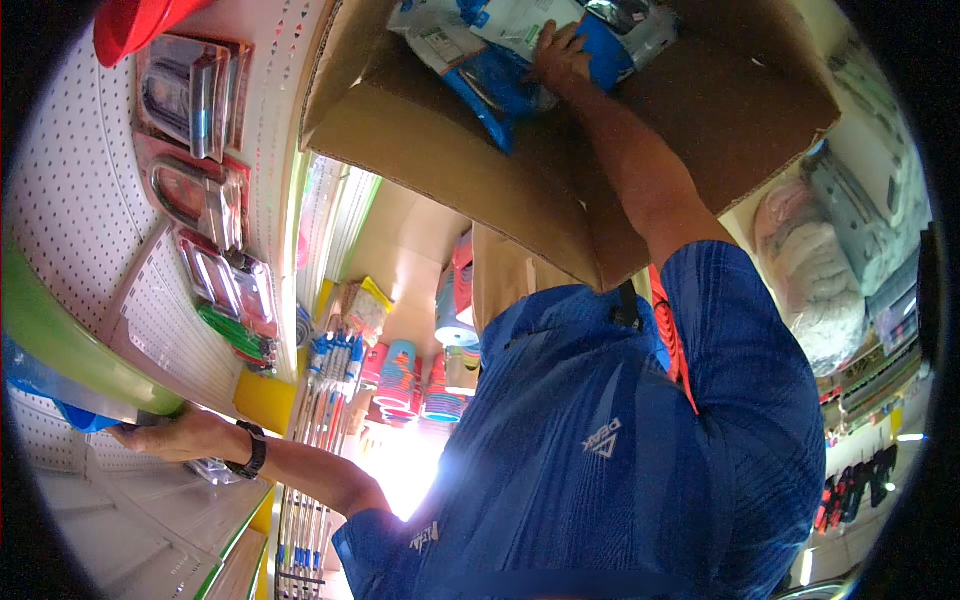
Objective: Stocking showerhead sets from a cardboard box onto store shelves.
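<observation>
At the left, my left hand [184, 436], with a black watch on the wrist, grips the near end of curved plastic ware. Its upper part is translucent green [82, 352] and a blue edge [82, 417] shows below; the far end runs out of view. My right hand [561, 61] reaches inside an open cardboard box [450, 176] at the top. Its bent fingers rest on plastic-wrapped packages [517, 26] in blue and white, which bear printing. Whether the fingers hold one or only press on it is unclear.
White pegboard shelving [82, 157] carries blister-packed goods [199, 191] on the left. Stacked buckets [397, 375] and upright poles [311, 405] stand behind the left arm. Bagged bulky goods [810, 277] are at the right. A red plastic object [142, 26] overhangs the top left.
</observation>
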A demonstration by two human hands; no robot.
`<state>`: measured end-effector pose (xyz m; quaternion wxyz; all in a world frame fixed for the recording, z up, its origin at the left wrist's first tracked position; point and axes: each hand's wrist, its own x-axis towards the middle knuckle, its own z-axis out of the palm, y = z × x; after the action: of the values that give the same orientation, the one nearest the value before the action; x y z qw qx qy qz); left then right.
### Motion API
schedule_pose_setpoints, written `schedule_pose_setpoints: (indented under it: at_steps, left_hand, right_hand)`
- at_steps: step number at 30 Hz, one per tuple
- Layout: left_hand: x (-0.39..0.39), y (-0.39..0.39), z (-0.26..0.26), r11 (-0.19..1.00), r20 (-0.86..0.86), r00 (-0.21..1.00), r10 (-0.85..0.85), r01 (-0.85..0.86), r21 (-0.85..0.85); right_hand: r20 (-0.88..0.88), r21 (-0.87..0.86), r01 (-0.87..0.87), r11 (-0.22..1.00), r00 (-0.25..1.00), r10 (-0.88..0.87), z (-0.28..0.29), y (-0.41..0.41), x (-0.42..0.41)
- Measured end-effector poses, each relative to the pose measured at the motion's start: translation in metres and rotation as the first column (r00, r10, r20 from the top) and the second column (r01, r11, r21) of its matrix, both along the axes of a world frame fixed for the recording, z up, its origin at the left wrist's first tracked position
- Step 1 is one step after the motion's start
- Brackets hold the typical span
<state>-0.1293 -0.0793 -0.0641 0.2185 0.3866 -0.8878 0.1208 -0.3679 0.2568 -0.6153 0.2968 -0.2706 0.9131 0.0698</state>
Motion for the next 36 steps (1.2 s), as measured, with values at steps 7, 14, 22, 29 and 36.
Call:
schedule_pose_setpoints:
  at_steps: [7, 14, 22, 29, 36]
  left_hand:
    - [0.023, -0.003, 0.01, 0.996, 0.14, 0.99, 0.023, -0.01, -0.09]
    - [0.0, 0.005, -0.004, 0.96, 0.234, 0.972, 0.021, 0.046, -0.277]
    - [-0.019, 0.021, -0.002, 0.996, -0.019, 0.997, 0.074, -0.075, -0.058]
    - [-0.018, 0.028, 0.013, 0.996, -0.072, 0.997, -0.007, 0.0, -0.089]
    - [-0.023, 0.035, 0.021, 0.992, -0.178, 0.976, -0.123, 0.115, -0.05]
  right_hand:
    - [0.068, -0.096, 0.004, 0.995, 0.998, 0.003, -0.004, -0.005, -0.011]
    - [-0.298, 0.117, -0.415, 0.902, 0.852, 0.43, -0.036, -0.007, -0.021]
    - [0.09, -0.199, 0.13, 0.971, 0.989, -0.114, 0.022, -0.013, -0.06]
    - [0.396, -0.45, 0.426, 0.785, 0.883, -0.252, 0.131, 0.001, -0.112]
    - [0.971, -0.225, 0.96, 0.165, 0.235, -0.045, 0.29, 0.041, -0.094]
